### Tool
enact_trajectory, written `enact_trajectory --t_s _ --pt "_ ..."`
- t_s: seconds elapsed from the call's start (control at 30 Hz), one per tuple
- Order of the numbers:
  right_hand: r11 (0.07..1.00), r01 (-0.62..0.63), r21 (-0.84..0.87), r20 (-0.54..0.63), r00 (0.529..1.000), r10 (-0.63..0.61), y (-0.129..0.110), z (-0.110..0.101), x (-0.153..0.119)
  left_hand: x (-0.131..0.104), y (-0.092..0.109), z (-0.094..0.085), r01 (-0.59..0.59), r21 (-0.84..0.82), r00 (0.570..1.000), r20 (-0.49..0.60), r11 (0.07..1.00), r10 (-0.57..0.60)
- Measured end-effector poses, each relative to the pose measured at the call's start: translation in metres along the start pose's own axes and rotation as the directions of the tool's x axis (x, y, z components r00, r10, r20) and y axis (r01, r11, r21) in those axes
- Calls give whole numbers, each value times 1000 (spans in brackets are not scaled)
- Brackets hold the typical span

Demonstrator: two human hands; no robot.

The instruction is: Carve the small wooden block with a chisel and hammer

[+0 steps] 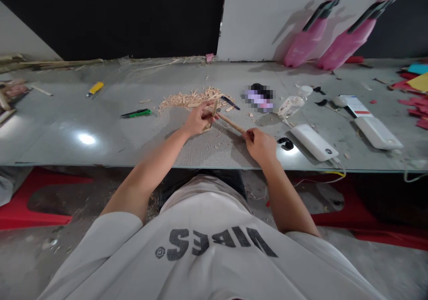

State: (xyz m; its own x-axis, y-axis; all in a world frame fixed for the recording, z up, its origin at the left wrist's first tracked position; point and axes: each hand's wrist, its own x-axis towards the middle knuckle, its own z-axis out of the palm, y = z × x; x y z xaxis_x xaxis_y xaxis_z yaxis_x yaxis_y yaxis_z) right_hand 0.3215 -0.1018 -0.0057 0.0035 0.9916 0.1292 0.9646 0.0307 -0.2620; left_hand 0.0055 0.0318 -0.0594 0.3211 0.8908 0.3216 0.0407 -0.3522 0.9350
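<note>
Grey tabletop (100, 117), wood shavings (187, 99) heaped at far centre, short wooden piece (215, 108) pinched in half-curled left hand (195, 121) just nearer, longer wooden stick (234, 124) slanting between hands, gripped in curled right hand (263, 146).

Slender tan wooden stick (233, 124), held aslant, short pale wooden piece (215, 108), near-upright, by its far end
</note>
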Motion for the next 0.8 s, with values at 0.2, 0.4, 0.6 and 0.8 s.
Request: enact_trajectory --t_s 0.2,0.4,0.6,0.8 --pt "1000 -4 -1 23 1000 4 -2 -3 -1 -2 8 2 16 25 1000 7 1000 -16" --pt "1000 -3 -30 19 1000 4 -4 -5 -3 -2 10 2 21 35 1000 6 999 -21" --pt "999 1 -43 24 1000 0 -6 -6 -3 -4 2 6 -168 114 985 -19 979 171" --pt "998 4 -55 11 1000 -4 -4 -4 -4 -9 7 12 -472 341 866 7 813 500"
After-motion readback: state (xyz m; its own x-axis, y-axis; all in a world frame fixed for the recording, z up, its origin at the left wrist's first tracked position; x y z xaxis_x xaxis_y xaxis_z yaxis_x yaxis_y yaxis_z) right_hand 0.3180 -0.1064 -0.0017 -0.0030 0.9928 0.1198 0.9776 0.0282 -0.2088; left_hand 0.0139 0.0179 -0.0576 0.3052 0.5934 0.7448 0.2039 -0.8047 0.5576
